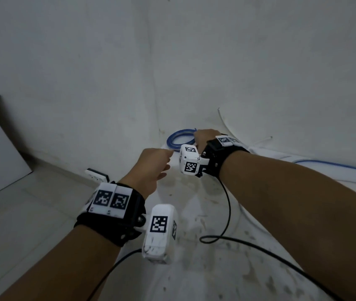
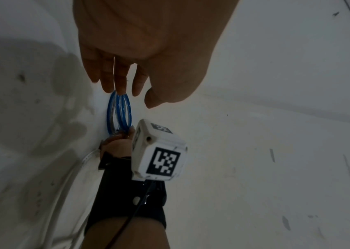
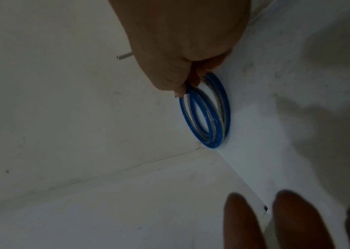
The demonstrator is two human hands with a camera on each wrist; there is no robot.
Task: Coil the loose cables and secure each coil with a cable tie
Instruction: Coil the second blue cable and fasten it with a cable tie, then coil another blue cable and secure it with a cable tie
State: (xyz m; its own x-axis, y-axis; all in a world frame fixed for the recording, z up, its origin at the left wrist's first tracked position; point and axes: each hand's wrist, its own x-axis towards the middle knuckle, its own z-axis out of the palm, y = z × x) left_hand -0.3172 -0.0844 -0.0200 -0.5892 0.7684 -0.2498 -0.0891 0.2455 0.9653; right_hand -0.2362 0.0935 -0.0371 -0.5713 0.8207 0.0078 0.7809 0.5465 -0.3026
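White floor (image 1: 194, 213), far corner: our right hand (image 1: 204, 139) pinches the blue coil (image 1: 178, 140) by its right rim; our left hand (image 1: 151, 170), fingers relaxed and straight, reaches its near-left rim, holding nothing.

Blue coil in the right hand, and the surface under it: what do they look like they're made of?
Blue coil: seems a glossy, translucent plastic sheath; highlights run along it and silvery strands show beside the blue. The right hand pinches its top. Surface: hard, matte, white, scuffed with dark marks; painted board or laminate, cannot tell which.
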